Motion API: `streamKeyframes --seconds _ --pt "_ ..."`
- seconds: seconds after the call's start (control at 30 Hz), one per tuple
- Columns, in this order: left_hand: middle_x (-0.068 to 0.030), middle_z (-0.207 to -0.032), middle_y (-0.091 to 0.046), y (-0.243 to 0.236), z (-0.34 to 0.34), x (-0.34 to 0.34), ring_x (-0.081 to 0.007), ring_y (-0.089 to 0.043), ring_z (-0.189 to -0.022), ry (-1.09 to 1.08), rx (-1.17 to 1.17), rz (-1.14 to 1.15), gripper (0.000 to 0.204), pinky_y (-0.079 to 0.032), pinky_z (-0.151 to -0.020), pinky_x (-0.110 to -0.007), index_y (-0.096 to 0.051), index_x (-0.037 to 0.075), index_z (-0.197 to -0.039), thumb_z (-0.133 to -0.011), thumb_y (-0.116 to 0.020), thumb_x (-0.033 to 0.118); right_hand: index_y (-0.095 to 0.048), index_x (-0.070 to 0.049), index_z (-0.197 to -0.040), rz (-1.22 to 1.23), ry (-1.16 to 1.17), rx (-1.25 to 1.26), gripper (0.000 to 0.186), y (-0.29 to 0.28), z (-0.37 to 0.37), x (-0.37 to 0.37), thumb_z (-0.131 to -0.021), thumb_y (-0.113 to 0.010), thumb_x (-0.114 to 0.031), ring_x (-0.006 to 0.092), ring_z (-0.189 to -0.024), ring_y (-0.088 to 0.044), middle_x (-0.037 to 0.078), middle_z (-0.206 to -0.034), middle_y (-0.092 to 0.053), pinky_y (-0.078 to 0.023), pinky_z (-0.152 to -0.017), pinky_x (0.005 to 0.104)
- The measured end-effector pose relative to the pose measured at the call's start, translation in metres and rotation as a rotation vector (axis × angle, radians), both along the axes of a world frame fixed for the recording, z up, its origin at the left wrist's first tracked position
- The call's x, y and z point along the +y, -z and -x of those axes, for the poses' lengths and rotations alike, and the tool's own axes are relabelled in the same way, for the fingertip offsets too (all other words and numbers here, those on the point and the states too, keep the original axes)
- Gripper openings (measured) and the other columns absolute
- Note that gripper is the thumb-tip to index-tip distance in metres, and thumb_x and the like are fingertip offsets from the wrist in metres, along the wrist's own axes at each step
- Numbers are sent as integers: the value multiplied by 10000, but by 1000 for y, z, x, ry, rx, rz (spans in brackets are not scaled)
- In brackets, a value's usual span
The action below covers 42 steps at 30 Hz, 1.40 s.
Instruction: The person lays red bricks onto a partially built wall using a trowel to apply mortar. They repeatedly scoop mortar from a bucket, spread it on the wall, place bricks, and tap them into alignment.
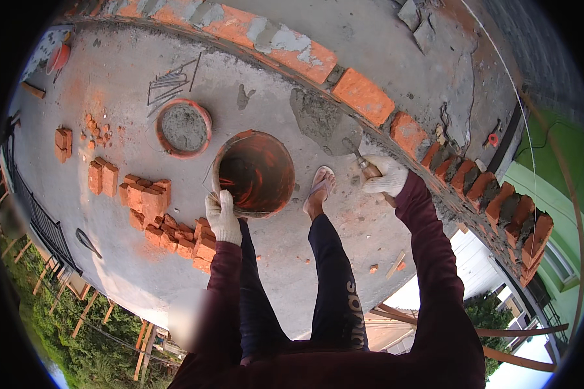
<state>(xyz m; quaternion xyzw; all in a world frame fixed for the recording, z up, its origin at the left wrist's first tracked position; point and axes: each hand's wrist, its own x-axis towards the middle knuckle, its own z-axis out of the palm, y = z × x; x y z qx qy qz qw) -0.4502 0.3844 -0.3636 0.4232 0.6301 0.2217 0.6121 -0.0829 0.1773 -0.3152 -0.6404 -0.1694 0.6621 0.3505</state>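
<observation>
My left hand (224,218), in a white knit glove, is closed on the near rim of an orange bucket (285,178). The bucket looks tilted, and wet grey residue coats its inside. In my gloved right hand (387,176) is a trowel (368,167), gripped by its wooden handle. Its blade points away from me, beside a spread patch of wet mortar (316,117) on the floor. Beyond the bucket to the left stands a second orange bucket (206,129), filled with grey mortar.
A low brick wall (363,97) curves across the far side and down the right. Stacked bricks (146,198) and broken pieces lie to the left. Bent metal rods (170,84) rest on the concrete floor (130,78). A black railing (36,207) runs along the left edge.
</observation>
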Motion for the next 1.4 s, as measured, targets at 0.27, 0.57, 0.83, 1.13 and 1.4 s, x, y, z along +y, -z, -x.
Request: streamKeyframes --seconds 0.27,0.57,0.83,1.13,1.4 --pt "71 -817 -493 30 44 -48 -32 -413 -731 117 110 115 246 -396 -647 -238 -527 109 -908 -1030 -670 268 -574 1 -1280 321 -334 -1013 465 66 -55 24 -849 -703 -119 373 -824 -702 152 -901 -704 -564 -776 440" --pt "49 -905 -563 -10 54 -25 -37 -478 -815 205 9 131 175 -439 -742 -243 -579 89 -1002 -1029 -667 237 -595 -59 -1173 290 589 -443 336 103 35 16 -878 -637 -213 306 -656 -650 132 -852 -658 -519 -576 455" --pt "48 -890 -542 -31 46 34 -51 -464 -810 346 162 87 187 -432 -734 -251 -567 76 -993 -1017 -668 232 -619 -132 -1166 118 1159 398 535 155 60 119 -1029 -463 -624 164 -530 -472 -15 -699 -529 -385 -481 370" --pt "36 -922 -578 -31 61 63 -55 -489 -842 365 98 60 165 -447 -770 -257 -585 70 -1025 -1013 -669 212 -639 -35 -1175 423 909 -244 464 154 68 95 -1052 -474 -451 281 -606 -662 163 -797 -656 -531 -571 458" --pt "22 -933 -602 -38 55 76 -67 -510 -821 496 141 103 180 -455 -755 -253 -593 62 -1029 -1008 -690 211 -603 20 -1342 382 484 -721 588 136 72 164 -1040 -435 -456 499 -1202 -596 337 -1261 -634 -470 -1034 527"
